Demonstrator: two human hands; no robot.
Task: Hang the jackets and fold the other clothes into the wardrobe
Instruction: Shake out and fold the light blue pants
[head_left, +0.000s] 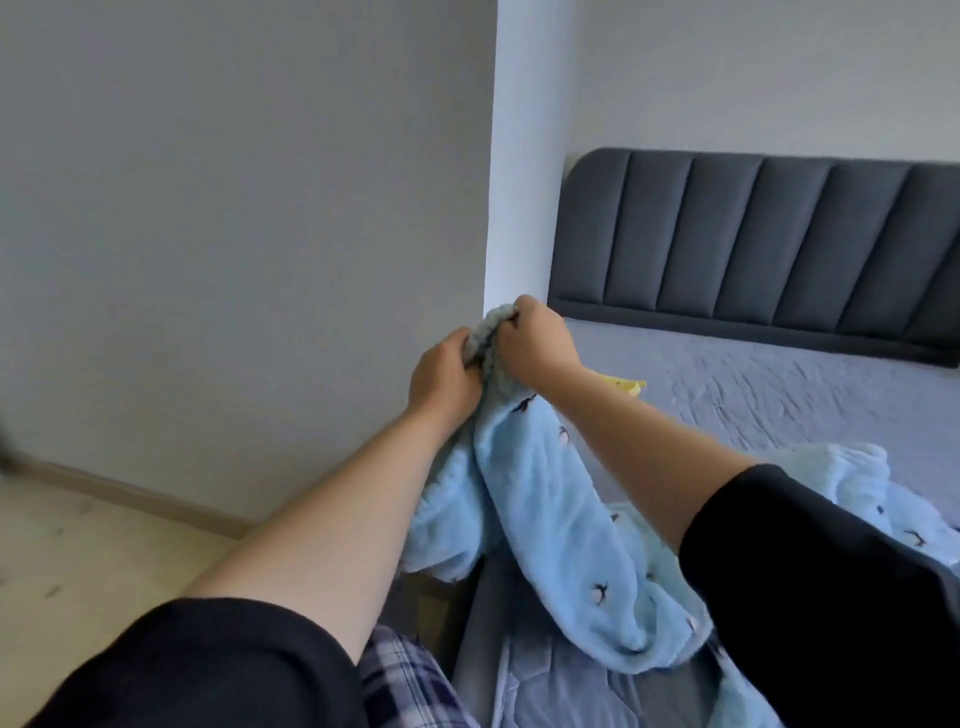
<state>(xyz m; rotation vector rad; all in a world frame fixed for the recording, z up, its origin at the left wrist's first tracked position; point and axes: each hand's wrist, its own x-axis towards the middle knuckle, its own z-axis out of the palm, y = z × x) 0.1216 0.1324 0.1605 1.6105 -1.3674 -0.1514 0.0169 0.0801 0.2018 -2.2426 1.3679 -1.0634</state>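
You pinch one end of the blue fleece (545, 499) in both fists, left hand (445, 375) and right hand (531, 343) side by side, lifting it off the bed (779, 395), probably to find an edge for folding.

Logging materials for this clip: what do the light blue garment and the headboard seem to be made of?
Light blue garment: looks like plush fleece, matte and fuzzy, with a soft nap and thick rounded folds; small dark printed motifs. Both hands grip its top edge.
Headboard: dark grey upholstery in padded vertical panels, matte; it reads as woven fabric, though the weave is too fine to confirm.
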